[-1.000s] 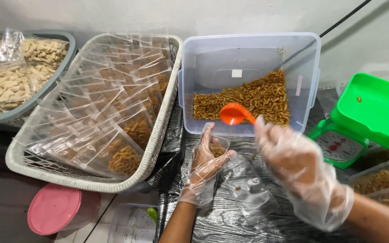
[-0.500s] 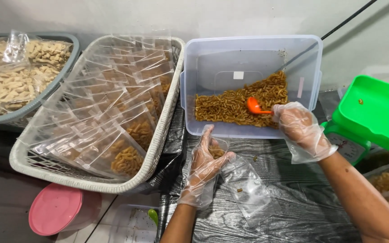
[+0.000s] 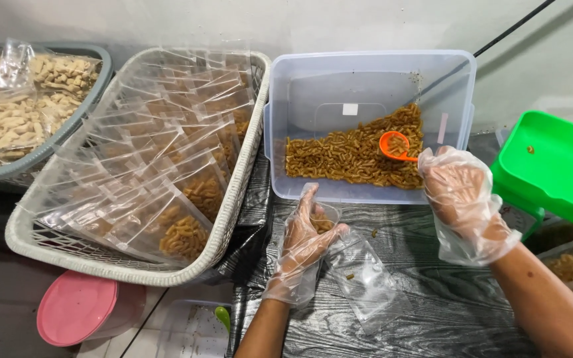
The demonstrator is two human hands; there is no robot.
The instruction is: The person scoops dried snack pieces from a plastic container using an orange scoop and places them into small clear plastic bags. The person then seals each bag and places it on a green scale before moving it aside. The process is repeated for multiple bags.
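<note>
My left hand [image 3: 303, 248], in a thin clear plastic glove, holds open the mouth of a small clear plastic bag [image 3: 363, 278] that lies on the dark wood-grain table. My right hand [image 3: 462, 199], also gloved, grips the handle of a small orange scoop [image 3: 394, 146]. The scoop holds brown curled snack pieces and sits inside a clear plastic tub [image 3: 366, 86], just above the heap of the same brown snack [image 3: 346, 159] at the tub's front. A few pieces rest in the bag's mouth by my left fingers.
A white woven basket [image 3: 233, 219] at left is full of filled clear snack bags. Further left stands a grey basket [image 3: 67, 126] with bags of pale snacks. A green scale tray [image 3: 552, 166] sits at right, a pink lid [image 3: 77, 308] lower left.
My right hand carried the orange scoop from above the bag back into the tub and filled it with snack pieces. My left hand has stayed on the bag.
</note>
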